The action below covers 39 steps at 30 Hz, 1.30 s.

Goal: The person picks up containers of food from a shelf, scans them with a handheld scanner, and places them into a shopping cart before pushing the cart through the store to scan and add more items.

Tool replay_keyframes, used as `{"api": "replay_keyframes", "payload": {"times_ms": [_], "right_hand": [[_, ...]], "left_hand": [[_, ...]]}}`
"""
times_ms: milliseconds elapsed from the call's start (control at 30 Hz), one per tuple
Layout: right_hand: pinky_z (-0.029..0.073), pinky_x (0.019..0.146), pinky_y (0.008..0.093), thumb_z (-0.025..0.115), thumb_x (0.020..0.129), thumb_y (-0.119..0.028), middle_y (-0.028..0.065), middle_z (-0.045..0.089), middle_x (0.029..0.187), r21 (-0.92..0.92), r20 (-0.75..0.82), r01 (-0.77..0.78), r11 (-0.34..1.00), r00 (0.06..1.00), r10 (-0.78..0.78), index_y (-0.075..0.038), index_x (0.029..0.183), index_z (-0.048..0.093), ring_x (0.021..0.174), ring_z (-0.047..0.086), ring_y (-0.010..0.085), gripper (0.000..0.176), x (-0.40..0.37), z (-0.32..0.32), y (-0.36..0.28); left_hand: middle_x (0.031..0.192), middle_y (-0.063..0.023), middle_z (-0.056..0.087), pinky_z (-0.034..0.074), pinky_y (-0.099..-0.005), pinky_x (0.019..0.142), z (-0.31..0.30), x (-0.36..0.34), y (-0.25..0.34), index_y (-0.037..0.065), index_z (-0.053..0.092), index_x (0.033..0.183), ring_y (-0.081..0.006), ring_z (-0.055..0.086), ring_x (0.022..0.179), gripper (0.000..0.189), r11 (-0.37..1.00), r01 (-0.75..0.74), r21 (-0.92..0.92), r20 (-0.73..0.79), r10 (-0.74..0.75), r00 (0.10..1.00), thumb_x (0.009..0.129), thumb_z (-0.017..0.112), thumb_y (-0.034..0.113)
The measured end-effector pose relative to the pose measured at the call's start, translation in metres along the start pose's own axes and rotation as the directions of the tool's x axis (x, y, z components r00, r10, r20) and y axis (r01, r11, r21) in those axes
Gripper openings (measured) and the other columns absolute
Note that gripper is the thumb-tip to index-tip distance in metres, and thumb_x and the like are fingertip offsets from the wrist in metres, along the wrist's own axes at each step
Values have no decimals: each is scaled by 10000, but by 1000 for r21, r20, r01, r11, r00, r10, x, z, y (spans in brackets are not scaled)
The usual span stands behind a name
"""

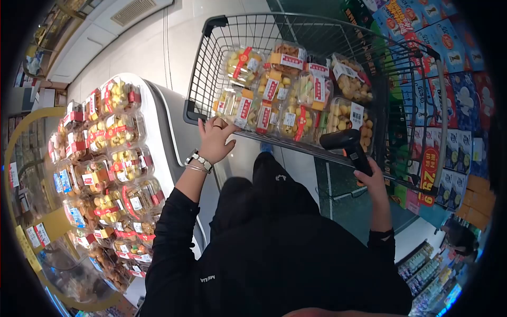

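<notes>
My left hand (215,139), with a watch on the wrist, has its fingers hooked over the near rim of a black wire shopping cart (232,132), close to its left corner. Clear plastic boxes of round yellow pastries (272,86) with red and white labels sit inside the cart. In my right hand (375,182) is a black handheld barcode scanner (343,141), gripped by its handle. The scanner's head lies over the cart's near side, in front of a box with a white label (357,113).
A white display stand (158,105) on the left carries rows of similar packed pastry boxes (124,132). Stacked colourful cartons (441,47) line the right side. A white cabinet (97,39) is at the upper left. Pale floor tiles (185,26) show beyond the cart.
</notes>
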State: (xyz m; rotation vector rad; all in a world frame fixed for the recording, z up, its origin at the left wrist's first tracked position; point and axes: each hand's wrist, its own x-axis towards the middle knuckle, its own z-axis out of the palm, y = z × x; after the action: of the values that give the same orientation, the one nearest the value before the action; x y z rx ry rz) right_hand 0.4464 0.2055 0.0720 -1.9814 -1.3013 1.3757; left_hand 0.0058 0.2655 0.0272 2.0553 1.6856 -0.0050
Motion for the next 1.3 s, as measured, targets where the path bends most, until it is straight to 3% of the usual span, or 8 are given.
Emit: {"api": "replay_keyframes", "payload": {"times_ms": [400, 567, 700, 833, 1100, 1167, 1233, 1300], "right_hand": [[389, 855, 248, 634, 722, -97, 56, 600, 1087, 251, 195, -314, 916, 943, 269, -22, 1225, 473, 970, 545, 122, 534, 56, 27, -29], [397, 852, 263, 624, 747, -141, 80, 614, 1043, 297, 231, -350, 888, 929, 289, -23, 1206, 479, 956, 553, 130, 496, 73, 39, -24], [422, 762, 275, 614, 812, -178, 50, 610, 906, 395, 77, -378, 838, 922, 379, -44, 1115, 518, 838, 559, 132, 346, 99, 51, -30], [434, 688, 244, 644, 795, -139, 13, 561, 812, 221, 144, -593, 774, 805, 575, -53, 1112, 525, 775, 561, 118, 349, 125, 54, -46], [465, 650, 271, 671, 729, -34, 65, 590, 916, -418, 177, -377, 827, 858, 481, -53, 1181, 508, 712, 557, 116, 482, 177, 3, -31], [467, 637, 270, 662, 729, -29, 91, 583, 948, -460, 146, -209, 863, 941, 306, -55, 1182, 507, 705, 570, 138, 480, 187, -9, -18], [473, 715, 310, 664, 725, -50, 118, 566, 1065, -623, 91, -223, 749, 931, 353, -42, 1181, 503, 815, 595, 211, 483, 188, -11, -39], [451, 826, 361, 661, 721, -76, 137, 519, 1178, -883, 163, 194, 427, 981, -108, -33, 1183, 501, 991, 554, 287, 491, 191, -24, -33]], "left_hand": [[1070, -17, 471, 39, -644, 999, 12, 34, -40, 292, 592, 1010, -346, 289, 1242, 360, 998, -37, -55, -61, 33, 998, 699, 623, 113], [1067, -11, 482, 46, -657, 994, 15, 36, -60, 291, 589, 1016, -347, 276, 1253, 399, 996, -47, -72, -80, 41, 996, 677, 606, 83], [1075, -25, 483, 54, -661, 992, 9, 44, -75, 291, 602, 1010, -366, 294, 1241, 420, 989, -63, -134, -89, 51, 995, 669, 583, 47], [1086, -33, 483, 65, -657, 994, 8, 41, -79, 290, 596, 1034, -366, 283, 1248, 448, 984, -66, -168, -45, 59, 997, 667, 576, 34], [1084, 13, 519, 31, -607, 1018, -2, 44, -61, 285, 592, 1107, -297, 344, 1221, 510, 975, -29, -220, 16, 34, 999, 712, 509, -27], [1125, 10, 542, 46, -559, 1046, -7, 43, -55, 240, 588, 1138, -268, 388, 1207, 505, 974, -29, -226, 26, 36, 999, 731, 487, -42], [1146, -10, 566, 76, -522, 1065, -11, 43, -49, 170, 585, 1136, -255, 436, 1181, 473, 919, 1, -393, -18, -9, 1000, 742, 465, -63], [1143, -45, 583, 137, -485, 1072, -14, 45, -35, 113, 578, 1132, -253, 507, 1114, 439, 931, 36, -363, -48, -57, 997, 761, 437, -75]]}}
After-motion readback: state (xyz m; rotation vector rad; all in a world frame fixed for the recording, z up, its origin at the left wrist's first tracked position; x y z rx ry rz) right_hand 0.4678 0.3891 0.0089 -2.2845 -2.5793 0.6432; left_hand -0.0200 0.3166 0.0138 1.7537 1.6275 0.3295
